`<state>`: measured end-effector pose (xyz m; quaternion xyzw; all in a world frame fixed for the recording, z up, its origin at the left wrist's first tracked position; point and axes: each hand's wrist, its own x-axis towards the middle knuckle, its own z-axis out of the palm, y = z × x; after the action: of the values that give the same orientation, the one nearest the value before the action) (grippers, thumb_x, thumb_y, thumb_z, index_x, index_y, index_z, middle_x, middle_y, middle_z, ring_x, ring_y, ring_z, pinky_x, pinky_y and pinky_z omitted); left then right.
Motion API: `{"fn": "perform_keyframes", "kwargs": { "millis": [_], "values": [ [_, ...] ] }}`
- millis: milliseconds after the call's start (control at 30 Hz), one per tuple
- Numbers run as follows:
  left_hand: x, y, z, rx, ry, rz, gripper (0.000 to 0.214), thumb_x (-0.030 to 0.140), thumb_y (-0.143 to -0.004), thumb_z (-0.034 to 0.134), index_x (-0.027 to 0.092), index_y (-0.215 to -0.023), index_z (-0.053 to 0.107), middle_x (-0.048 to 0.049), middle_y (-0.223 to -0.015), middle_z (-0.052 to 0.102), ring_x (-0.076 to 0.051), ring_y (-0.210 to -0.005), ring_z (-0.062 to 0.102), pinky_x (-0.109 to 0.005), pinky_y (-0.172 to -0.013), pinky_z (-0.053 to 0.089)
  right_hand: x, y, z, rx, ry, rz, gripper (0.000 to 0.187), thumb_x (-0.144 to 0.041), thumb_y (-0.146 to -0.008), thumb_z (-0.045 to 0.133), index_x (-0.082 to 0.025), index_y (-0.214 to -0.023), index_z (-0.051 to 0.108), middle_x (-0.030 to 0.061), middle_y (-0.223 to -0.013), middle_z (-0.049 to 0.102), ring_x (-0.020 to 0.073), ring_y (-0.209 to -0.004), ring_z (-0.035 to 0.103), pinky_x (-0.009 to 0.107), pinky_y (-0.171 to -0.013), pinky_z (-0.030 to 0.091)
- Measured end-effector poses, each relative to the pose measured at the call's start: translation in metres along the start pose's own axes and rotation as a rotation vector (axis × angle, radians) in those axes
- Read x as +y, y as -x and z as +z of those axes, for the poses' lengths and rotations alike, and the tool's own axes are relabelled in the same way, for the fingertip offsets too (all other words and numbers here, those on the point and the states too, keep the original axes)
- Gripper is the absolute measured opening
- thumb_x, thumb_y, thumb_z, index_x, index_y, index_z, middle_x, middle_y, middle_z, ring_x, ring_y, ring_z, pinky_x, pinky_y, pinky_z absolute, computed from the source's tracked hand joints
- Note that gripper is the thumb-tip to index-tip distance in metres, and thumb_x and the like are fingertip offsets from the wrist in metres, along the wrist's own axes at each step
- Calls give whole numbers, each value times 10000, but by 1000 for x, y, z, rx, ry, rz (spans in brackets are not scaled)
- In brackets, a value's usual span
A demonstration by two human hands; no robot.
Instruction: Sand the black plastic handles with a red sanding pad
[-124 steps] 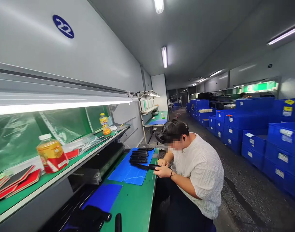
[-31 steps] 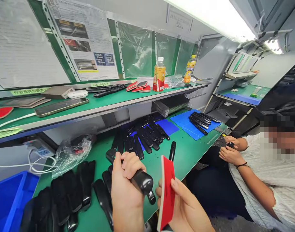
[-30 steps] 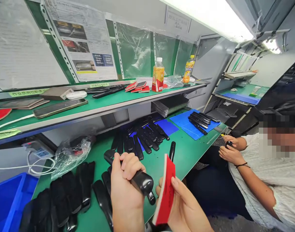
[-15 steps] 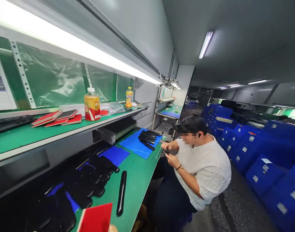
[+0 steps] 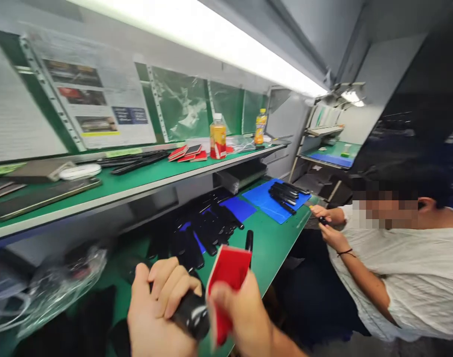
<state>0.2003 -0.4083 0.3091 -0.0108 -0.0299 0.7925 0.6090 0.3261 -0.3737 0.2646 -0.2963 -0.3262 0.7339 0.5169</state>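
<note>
My left hand (image 5: 155, 307) is wrapped round a black glossy handle-shaped part (image 5: 191, 313) low in the middle of the view. Right beside it, my right hand (image 5: 241, 317) grips a red pad (image 5: 226, 280), held upright with its face close to the part's rounded end. Both hands hover over the near edge of the green workbench (image 5: 278, 238). Several more black parts (image 5: 207, 225) lie in a heap on the bench behind my hands, and one lone black part (image 5: 249, 240) lies just past the pad.
A co-worker in a white shirt (image 5: 408, 277) sits at the right, hands (image 5: 330, 233) on a small dark piece. Black parts line a blue mat (image 5: 265, 201). The green shelf (image 5: 137, 178) carries two bottles (image 5: 218, 142), red pads (image 5: 185, 152) and a phone. A plastic bag (image 5: 59, 287) lies left.
The view has swung back from the aisle down to my hands. The black part and red pad are in view again, held as a second ago, with the pad now closer to the part's end.
</note>
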Motion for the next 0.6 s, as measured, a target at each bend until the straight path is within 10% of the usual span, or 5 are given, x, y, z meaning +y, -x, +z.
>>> {"fn": "perform_keyframes", "kwargs": {
  "millis": [100, 267, 400, 600],
  "values": [
    [1, -3, 5, 13, 145, 61, 338, 311, -1033, 354, 244, -704, 319, 110, -544, 267, -56, -344, 269, -177, -348, 351, 5, -2, 3, 133, 2, 161, 541, -451, -504, 951, -177, -820, 607, -48, -661, 614, 97, -585, 532, 224, -563, 472],
    [19, -7, -2, 76, 164, 137, 376, 367, -1044, 308, 255, -688, 257, 105, -526, 247, -64, -356, 293, -184, -354, 329, 9, -1, 9, -177, 69, 190, 525, -428, -466, 963, -155, -769, 633, -24, -689, 629, 107, -608, 547, 245, -597, 491],
    [31, 0, 1, 103, 261, 182, 372, 334, -1041, 313, 263, -681, 255, 109, -532, 250, -55, -342, 271, -168, -341, 324, 16, -18, -3, 61, 143, 271, 463, -414, -599, 918, -166, -875, 640, -22, -727, 656, 126, -637, 600, 260, -615, 527],
    [24, 2, 7, 108, 229, 192, 387, 344, -1046, 306, 268, -672, 243, 114, -530, 233, -47, -337, 252, -154, -335, 321, 3, 9, -9, -70, 34, 352, 429, -405, -637, 914, -180, -813, 593, -53, -707, 589, 87, -634, 536, 210, -598, 493]
  ]
}}
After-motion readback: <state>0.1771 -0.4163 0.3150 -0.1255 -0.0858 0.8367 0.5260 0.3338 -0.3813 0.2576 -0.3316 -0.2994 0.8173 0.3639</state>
